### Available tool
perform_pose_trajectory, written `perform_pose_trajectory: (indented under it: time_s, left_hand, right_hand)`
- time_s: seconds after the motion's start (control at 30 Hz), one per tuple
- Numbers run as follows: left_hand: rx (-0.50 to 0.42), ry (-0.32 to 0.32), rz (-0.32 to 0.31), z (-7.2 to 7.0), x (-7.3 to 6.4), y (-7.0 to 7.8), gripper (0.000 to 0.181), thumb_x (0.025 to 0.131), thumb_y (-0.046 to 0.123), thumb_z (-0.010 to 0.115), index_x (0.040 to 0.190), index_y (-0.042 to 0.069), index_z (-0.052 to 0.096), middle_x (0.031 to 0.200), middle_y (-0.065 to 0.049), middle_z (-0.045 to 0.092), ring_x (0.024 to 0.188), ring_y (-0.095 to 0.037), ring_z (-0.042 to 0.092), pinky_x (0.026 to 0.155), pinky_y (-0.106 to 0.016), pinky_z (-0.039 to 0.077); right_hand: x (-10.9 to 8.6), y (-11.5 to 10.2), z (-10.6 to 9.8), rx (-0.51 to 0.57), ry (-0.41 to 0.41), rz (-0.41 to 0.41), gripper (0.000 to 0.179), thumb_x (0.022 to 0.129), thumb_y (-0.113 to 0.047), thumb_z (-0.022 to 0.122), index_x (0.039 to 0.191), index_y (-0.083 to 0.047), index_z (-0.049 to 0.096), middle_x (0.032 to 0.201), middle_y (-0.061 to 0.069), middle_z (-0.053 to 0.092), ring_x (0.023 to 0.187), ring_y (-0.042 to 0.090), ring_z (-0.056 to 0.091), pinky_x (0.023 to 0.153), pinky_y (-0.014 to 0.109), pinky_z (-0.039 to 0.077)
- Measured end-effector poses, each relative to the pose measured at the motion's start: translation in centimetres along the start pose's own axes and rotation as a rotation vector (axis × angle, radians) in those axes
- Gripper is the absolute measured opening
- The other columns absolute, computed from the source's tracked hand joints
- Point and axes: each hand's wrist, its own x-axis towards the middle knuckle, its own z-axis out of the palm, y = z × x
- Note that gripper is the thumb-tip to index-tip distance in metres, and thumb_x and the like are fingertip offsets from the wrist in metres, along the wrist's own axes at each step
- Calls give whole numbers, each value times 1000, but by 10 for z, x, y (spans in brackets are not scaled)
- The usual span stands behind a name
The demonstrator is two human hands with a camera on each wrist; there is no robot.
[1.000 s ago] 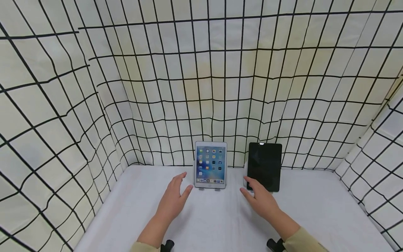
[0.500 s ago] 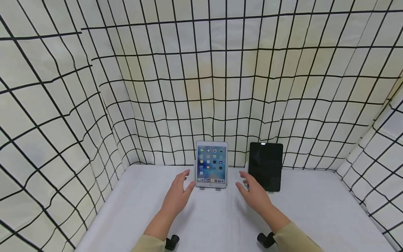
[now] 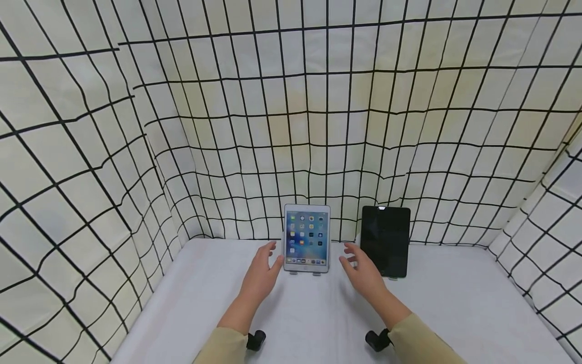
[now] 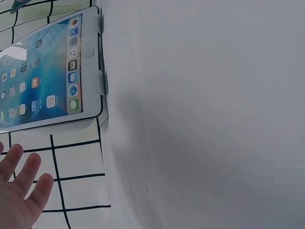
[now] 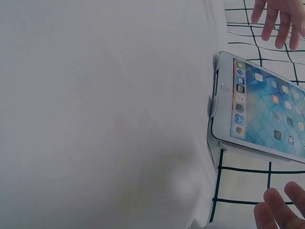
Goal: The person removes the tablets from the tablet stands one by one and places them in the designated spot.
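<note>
Left hand [image 3: 261, 270], lower centre, is hovering loose, holding nothing. White tablet [image 3: 306, 237], just below frame centre, is leaning on stand clips [image 4: 101, 83]; uneven push could tip it. Right hand [image 3: 367, 273], lower right of centre, is hovering empty, fingers relaxed; straying outward could bump black tablet [image 3: 385, 241].

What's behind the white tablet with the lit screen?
Behind the white tablet rises a pale wall with black grid lines. Two small support tabs show at the tablet's lower edge; its back and most of whatever props it up are hidden.
</note>
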Motion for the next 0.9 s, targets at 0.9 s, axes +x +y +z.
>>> perform_pose_trajectory:
  time_s: [0.9]
  left_hand:
    - [-97, 1, -95, 16, 47, -10, 58, 103, 44, 48, 152, 15, 37, 148, -7, 45, 132, -28, 47, 104, -51, 42]
  right_hand:
    - [36, -9, 21, 2, 44, 11, 49, 101, -34, 58, 145, -15, 46, 132, 5, 59, 117, 23, 58, 96, 46, 49]
